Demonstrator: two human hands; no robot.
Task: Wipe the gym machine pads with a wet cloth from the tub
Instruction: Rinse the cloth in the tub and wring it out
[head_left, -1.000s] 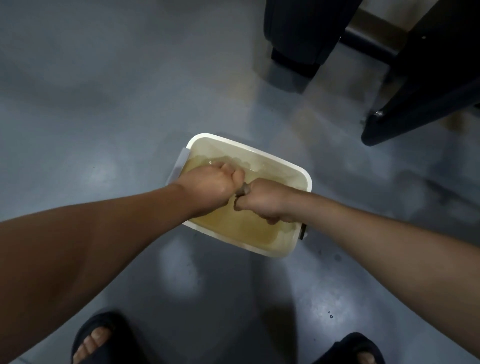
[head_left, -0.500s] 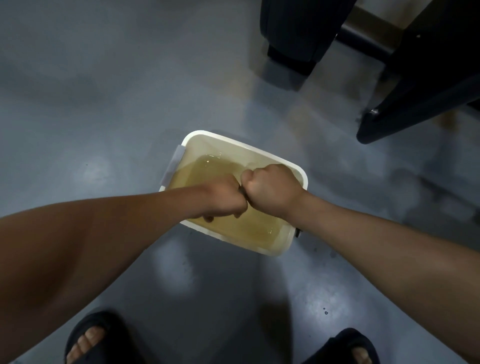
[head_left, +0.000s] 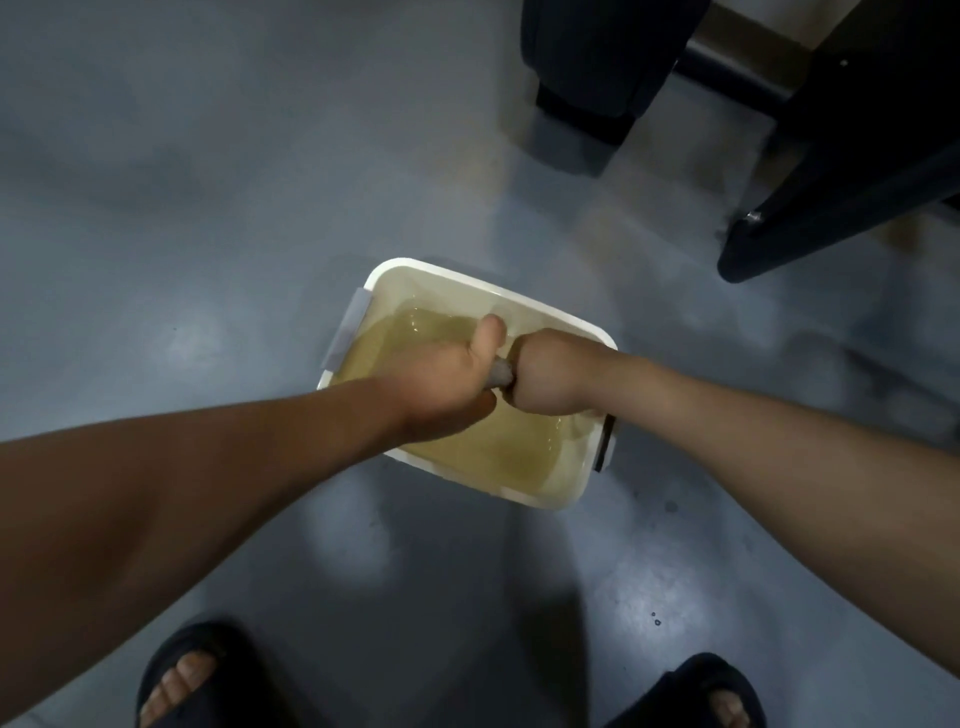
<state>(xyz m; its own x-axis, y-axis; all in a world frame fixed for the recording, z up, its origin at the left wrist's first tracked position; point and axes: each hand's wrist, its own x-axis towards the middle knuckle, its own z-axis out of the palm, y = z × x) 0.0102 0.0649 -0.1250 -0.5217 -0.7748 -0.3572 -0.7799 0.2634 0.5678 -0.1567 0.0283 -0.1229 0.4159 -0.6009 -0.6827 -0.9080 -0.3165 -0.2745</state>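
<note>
Both hands are closed into fists over the tub, knuckles nearly meeting, each clamped on one end of a twisted grey cloth (head_left: 500, 373) of which only a short rolled section shows between them. On the left hand (head_left: 447, 382) the thumb sticks up and away from the fist; the right hand (head_left: 550, 371) is curled tight with its back turned toward the camera. Beneath them the white rectangular tub (head_left: 558, 499) sits on the grey floor (head_left: 208, 218), holding cloudy yellowish water (head_left: 488, 452) that covers its bottom. A pale grey clip handle (head_left: 349, 328) is on the tub's left end, and a darker one (head_left: 605, 441) shows at the right end, just under the right wrist. Bare forearms reach in from both lower corners. At the bottom edge are two feet in dark slides, the left foot (head_left: 179, 680) and the right foot (head_left: 724, 699), standing well apart. Beyond the tub, at the upper right, stand the black frame and base (head_left: 831, 208) of a gym machine and a dark upright block (head_left: 597, 67) on the floor.
</note>
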